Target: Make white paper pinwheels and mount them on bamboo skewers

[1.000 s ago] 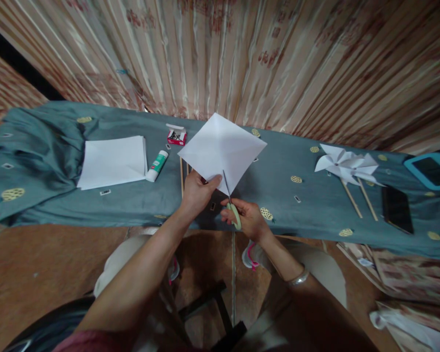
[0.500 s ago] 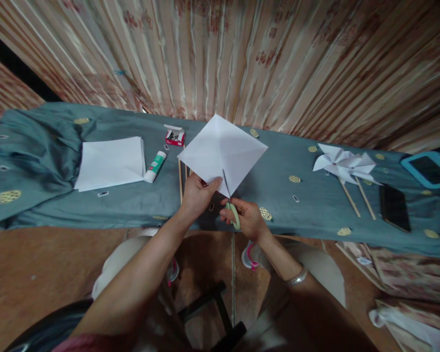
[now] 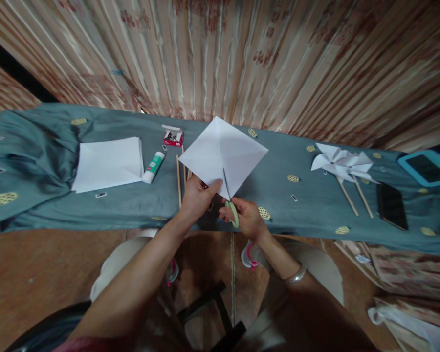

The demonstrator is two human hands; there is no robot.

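Note:
A square sheet of white paper (image 3: pixel 223 146), creased along its diagonals, is held up like a diamond over the table. My left hand (image 3: pixel 200 195) pinches its lower left edge, thumb on top, with the other fingers beneath. In my right hand (image 3: pixel 245 215) is a pair of scissors (image 3: pixel 233 214) with light green handles. One dark blade lies over the paper, running up from the bottom corner toward the middle; the other blade is hidden. Wooden sticks (image 3: pixel 179 181) lie on the cloth just left of the paper, partly covered by it.
To the left are a stack of white paper (image 3: pixel 108 164), a glue stick (image 3: pixel 154 167) and a small open red box (image 3: pixel 173 136) of metal pins. On the right lie two paper pinwheels (image 3: pixel 342 162) on sticks, a black phone (image 3: pixel 392 205) and a blue-framed tablet (image 3: pixel 427 167).
Hands, paper and scissors hold almost the same pose. The view has shifted slightly, and the things on the table appear a little further left.

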